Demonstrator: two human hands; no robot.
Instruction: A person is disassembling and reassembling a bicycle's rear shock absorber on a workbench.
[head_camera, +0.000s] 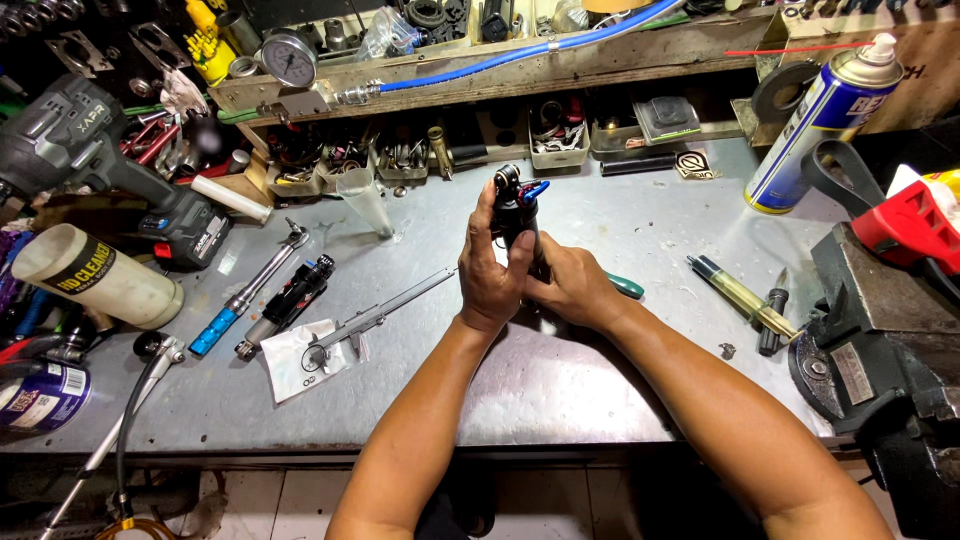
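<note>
My left hand (492, 272) grips a small black shock-absorber part (512, 205) with a blue lever at its top, holding it upright above the metal workbench (560, 380). My right hand (572, 288) is closed against the lower end of the same part, beside the left hand. A green-handled tool (628, 287) pokes out from behind the right hand; whether the hand holds it is hidden.
A caliper (375, 318) on a plastic bag, a second black shock (290, 300), a blue-handled wrench (250, 290) and a clear cup (365, 200) lie left. A cordless impact driver (90, 160) and white bottle (95, 275) sit far left. Spray can (825, 120), syringe (740, 295), vise (880, 340) stand right.
</note>
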